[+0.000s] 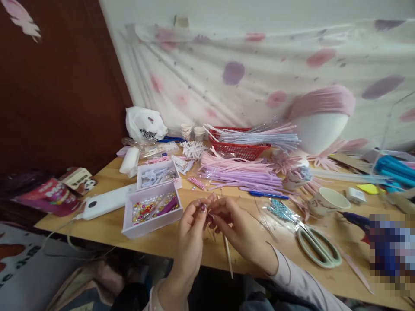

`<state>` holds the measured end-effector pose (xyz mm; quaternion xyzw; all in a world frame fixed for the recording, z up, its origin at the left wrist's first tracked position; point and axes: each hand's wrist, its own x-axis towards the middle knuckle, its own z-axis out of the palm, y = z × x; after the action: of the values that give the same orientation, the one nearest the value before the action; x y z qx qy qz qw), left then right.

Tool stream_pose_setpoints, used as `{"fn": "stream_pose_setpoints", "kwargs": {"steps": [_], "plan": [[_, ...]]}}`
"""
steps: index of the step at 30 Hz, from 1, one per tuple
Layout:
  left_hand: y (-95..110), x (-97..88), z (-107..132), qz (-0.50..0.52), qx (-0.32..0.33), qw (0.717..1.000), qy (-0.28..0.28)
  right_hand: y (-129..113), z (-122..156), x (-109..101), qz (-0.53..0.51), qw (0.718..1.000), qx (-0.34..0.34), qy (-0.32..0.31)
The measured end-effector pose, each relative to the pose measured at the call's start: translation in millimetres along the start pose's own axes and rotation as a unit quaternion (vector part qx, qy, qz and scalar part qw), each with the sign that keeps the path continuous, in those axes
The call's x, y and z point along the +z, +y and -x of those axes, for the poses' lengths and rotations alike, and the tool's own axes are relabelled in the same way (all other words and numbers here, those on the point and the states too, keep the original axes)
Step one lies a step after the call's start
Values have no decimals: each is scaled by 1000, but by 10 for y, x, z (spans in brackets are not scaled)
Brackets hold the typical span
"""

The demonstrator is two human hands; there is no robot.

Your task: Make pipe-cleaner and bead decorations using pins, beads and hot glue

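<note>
The worker's bare left hand and bare right hand meet over the near edge of the pale wooden table, and I see both with fingers bent inward, thumb and forefinger nearly closed in a pinch, the tips of one hand just beside those of the other. They grip what look like thin brown wire strands, mostly hidden behind the fingers; the loose ends show beneath the fingertips, their long axis running roughly from eleven to five o'clock. A slim pale stick starts under the right hand and points between five and six o'clock, toward the worker; I cannot tell whether any finger touches it. At nine o'clock from the hands stands an open white cardboard box of beads and gems. Bundled lilac fuzzy stems lie at one to two o'clock, their long axis nearly from nine to three, with a slender blue pen just beside them. A clear packet of turquoise beads lies at three o'clock, and pale green-handled scissors at four, blades toward ten.
</note>
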<state>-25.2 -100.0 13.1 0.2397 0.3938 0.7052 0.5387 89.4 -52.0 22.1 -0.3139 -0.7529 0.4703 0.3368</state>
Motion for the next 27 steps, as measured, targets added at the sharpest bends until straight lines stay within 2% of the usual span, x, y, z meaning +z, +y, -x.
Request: {"fn": "stream_pose_setpoints", "kwargs": {"steps": [5, 11, 15, 22, 27], "plan": [[-66, 0, 17, -8, -6, 1000, 4, 12, 96, -32, 33, 999, -34, -4], [-144, 113, 6, 28, -15, 999, -21, 62, 185, -124, 149, 988, -46, -4], [-204, 158, -17, 5, -10, 1000, -8, 131, 250, -173, 224, 972, -65, -26], [-203, 131, -33, -46, -4, 999, 18, 138, 377, -210, 228, 968, -93, -53], [-94, 75, -29, -68, 25, 997, 22, 91, 480, -258, 224, 965, -76, -116]]}}
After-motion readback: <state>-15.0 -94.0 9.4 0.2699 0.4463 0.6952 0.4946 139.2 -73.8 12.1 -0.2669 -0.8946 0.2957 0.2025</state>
